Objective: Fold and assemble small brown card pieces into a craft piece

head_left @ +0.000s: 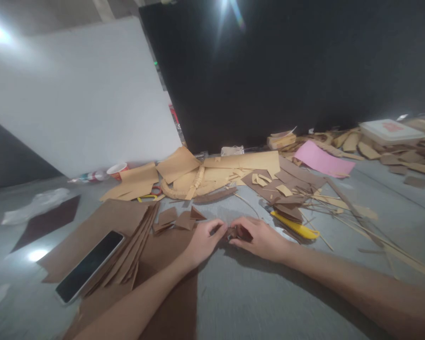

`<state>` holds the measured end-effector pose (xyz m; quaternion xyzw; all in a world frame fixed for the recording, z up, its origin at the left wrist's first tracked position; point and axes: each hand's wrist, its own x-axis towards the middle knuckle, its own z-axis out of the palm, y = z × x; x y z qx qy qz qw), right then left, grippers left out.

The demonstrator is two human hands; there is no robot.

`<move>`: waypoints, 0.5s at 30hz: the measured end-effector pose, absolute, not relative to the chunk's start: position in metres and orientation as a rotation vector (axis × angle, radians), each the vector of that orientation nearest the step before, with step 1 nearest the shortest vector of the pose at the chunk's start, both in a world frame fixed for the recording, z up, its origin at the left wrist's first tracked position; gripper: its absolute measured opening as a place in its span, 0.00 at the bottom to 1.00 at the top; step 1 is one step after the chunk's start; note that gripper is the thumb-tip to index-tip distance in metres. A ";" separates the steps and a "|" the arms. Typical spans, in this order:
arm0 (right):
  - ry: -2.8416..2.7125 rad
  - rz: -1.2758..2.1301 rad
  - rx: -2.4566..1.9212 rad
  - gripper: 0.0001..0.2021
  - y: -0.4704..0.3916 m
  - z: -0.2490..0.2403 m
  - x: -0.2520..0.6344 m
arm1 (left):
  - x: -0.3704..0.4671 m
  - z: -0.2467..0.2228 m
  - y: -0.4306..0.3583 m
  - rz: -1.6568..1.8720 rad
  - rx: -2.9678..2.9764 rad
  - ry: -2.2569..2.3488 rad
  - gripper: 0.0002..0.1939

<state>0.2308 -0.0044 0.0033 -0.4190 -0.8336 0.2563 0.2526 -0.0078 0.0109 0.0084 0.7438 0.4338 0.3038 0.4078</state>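
Between my two hands, near the middle of the table, is a small brown piece, mostly covered by fingers. My left hand pinches its left side with thumb and forefinger. From the right, my right hand curls round the same piece, fingers bent and thumb below. The piece looks like folded brown sheet material, but its exact shape is hidden. Just left of my left hand lie several small cut brown pieces. A yellow utility knife rests beyond my right hand.
At left, a phone lies on stacked brown sheets. Tan sheets and scraps spread across the back, with a paper cup to their left. Further right are a pink sheet, thin strips and a white lidded box.
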 end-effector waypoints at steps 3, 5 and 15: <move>-2.260 0.702 -1.124 0.15 -0.005 0.004 0.231 | -0.008 0.009 0.011 0.735 1.857 1.072 0.25; -2.259 0.703 -1.117 0.15 -0.005 0.004 0.231 | -0.008 0.010 0.011 0.728 1.843 1.068 0.25; -2.279 0.722 -1.127 0.15 -0.005 0.005 0.230 | -0.008 0.009 0.011 0.751 1.811 1.072 0.25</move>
